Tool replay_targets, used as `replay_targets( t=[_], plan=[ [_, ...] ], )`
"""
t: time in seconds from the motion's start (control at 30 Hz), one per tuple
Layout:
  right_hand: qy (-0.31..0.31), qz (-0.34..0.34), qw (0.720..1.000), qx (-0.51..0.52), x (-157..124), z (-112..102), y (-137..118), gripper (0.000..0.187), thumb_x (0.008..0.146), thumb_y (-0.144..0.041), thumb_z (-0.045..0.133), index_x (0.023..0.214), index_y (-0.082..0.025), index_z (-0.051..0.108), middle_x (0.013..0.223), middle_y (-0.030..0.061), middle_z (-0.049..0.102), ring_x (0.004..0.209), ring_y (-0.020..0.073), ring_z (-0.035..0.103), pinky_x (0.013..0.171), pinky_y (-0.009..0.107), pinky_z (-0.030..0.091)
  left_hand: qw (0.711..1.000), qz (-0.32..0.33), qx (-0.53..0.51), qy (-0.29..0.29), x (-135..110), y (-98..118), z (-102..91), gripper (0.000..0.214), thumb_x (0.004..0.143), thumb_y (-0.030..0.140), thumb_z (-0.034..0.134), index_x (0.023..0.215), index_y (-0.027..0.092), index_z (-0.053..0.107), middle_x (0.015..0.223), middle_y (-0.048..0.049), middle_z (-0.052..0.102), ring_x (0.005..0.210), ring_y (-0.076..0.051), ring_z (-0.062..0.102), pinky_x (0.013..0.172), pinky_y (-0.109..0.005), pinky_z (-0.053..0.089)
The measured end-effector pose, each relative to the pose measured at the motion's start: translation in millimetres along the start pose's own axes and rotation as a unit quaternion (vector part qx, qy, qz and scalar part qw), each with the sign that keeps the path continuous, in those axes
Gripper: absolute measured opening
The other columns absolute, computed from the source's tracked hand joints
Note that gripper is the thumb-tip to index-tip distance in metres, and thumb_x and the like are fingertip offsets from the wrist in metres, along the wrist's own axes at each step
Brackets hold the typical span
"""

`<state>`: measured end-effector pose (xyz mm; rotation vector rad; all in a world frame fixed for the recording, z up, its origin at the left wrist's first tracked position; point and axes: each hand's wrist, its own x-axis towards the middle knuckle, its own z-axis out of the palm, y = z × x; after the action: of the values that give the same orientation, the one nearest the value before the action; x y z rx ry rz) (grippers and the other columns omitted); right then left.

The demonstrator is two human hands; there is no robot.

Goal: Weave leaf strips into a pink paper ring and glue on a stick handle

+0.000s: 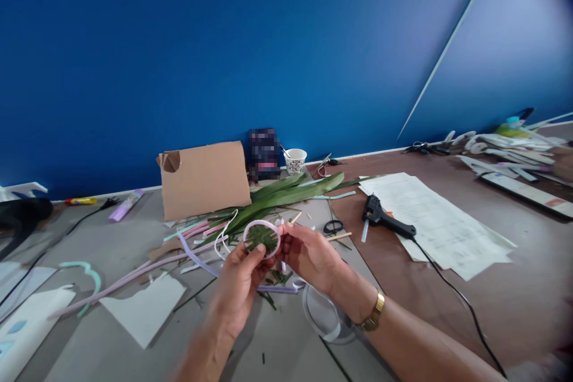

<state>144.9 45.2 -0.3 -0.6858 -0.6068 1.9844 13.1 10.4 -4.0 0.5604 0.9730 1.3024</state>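
Observation:
Both my hands hold up a small pale pink ring (pixel 262 238) filled with green leaf pieces, a little above the table. My left hand (pixel 239 286) pinches its lower left edge with thumb and fingers. My right hand (pixel 308 255), with a gold watch on its wrist, grips the ring's right edge. Long green leaves (pixel 286 194) lie just behind the ring. Pastel paper strips (pixel 192 245) trail to the left under it.
A black glue gun (pixel 385 221) with its cord lies on white papers (pixel 439 221) at right. Small scissors (pixel 333 227), a cardboard piece (pixel 203 179), a patterned cup (pixel 295 160) and a white tape ring (pixel 322 313) surround my hands. Paper cut-outs (pixel 138 310) lie left; clutter sits far right.

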Motion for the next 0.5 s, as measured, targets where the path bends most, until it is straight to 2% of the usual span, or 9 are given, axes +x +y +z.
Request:
replay_targets(
  t=[0.17,0.5],
  plan=[
    [0.008,-0.004,1.000,-0.017,2.2,-2.7,-1.2,0.020,0.066,-0.033,0.071,0.067,-0.014,0.065,0.064,0.0003,0.063,0.058,0.0118,0.055,0.061,0.025,0.043,0.999,-0.021,-0.026,-0.007,0.9,1.9,-2.0,0.019,0.065,0.019,0.080,0.081,0.016,0.071,0.076,0.0002,0.071,0.060,-0.009,0.059,0.061,-0.021,0.050],
    [0.058,-0.078,0.991,-0.088,3.9,-6.2,-0.3,0.025,0.065,-0.038,0.073,0.070,-0.013,0.071,0.067,0.0037,0.067,0.058,0.0119,0.054,0.061,0.026,0.041,0.999,-0.033,-0.039,-0.001,0.7,4.5,-2.5,0.018,0.062,0.017,0.081,0.077,0.014,0.070,0.068,0.0001,0.069,0.057,-0.009,0.059,0.062,-0.024,0.054]
  ],
)
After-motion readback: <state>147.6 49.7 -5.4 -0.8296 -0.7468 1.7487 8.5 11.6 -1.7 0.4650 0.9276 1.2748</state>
